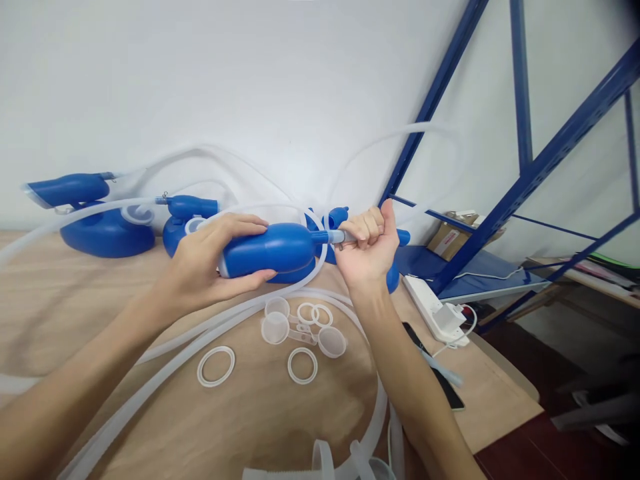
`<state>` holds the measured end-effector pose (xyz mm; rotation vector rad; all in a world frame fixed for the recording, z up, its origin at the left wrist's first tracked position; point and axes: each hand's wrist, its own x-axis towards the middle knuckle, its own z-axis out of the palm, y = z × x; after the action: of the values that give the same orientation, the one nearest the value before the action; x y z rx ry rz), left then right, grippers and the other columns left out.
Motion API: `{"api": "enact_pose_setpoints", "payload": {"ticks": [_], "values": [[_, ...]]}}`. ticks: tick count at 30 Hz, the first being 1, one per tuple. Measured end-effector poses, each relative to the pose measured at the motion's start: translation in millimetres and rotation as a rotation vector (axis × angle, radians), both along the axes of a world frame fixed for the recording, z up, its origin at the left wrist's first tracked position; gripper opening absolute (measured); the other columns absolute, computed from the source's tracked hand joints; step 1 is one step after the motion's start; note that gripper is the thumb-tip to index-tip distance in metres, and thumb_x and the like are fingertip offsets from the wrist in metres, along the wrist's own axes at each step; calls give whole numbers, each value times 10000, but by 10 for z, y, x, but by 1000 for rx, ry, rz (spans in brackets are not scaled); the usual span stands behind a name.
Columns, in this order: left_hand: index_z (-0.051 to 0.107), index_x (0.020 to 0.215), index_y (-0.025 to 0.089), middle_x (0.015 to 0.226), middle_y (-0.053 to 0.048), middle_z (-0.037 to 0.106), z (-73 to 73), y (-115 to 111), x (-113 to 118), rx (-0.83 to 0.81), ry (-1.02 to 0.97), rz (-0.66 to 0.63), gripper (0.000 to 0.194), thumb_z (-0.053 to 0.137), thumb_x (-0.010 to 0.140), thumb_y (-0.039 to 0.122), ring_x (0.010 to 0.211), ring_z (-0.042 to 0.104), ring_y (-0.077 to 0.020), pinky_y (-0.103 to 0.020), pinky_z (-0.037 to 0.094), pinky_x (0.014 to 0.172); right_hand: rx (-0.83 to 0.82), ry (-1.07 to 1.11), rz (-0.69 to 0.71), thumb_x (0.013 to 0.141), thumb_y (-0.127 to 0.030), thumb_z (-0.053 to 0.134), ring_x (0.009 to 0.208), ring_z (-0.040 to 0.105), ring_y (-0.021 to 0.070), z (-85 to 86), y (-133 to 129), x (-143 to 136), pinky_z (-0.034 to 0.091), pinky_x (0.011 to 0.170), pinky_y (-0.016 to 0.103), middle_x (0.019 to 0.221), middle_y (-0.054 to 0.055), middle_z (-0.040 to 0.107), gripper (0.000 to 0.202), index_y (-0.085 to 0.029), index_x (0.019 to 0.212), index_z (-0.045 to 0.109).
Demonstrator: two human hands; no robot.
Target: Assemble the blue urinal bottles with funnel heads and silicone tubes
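The blue bottle-shaped body (275,250) is held above the table (250,413) in the half-curled left hand (207,257); the translucent tube (337,237) at its neck (319,237) is clenched in the right hand (367,243). Joining or parting is apparently in hand; steady, aligned grips seem called for.

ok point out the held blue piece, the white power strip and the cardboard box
Blue piece (277,249): head view, body's middle
White power strip (421,297): head view, top face
Cardboard box (449,241): head view, near side
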<state>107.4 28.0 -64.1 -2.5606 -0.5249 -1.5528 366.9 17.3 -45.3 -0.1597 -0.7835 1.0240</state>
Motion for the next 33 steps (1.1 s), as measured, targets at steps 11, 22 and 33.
{"api": "enact_pose_setpoints", "payload": {"ticks": [11, 22, 33], "values": [[636, 1234, 266, 1296, -103, 770, -84, 45, -35, 428, 19, 34, 487, 895, 841, 392, 1050, 796, -274, -390, 685, 859, -84, -43, -22, 951, -458, 751, 376, 111, 65, 131, -198, -195, 234, 361, 218, 450, -119, 107, 704, -223, 573, 206], [669, 1027, 233, 952, -49, 790, -96, -216, 216, -320, -148, 11, 378, 842, 823, 499, 820, 778, -267, -365, 642, 670, -177, -155, -91, 923, -544, 766, 379, 94, 65, 183, -216, -233, 241, 359, 228, 447, -126, 97, 769, -230, 587, 150], [721, 1004, 235, 958, -31, 776, 80, -288, 199, -575, -153, 34, 442, 823, 772, 597, 822, 742, -242, -335, 622, 688, -151, -135, -113, 948, -562, 730, 374, 121, 63, 139, -206, -250, 271, 368, 219, 422, -121, 144, 735, -226, 590, 183]]}}
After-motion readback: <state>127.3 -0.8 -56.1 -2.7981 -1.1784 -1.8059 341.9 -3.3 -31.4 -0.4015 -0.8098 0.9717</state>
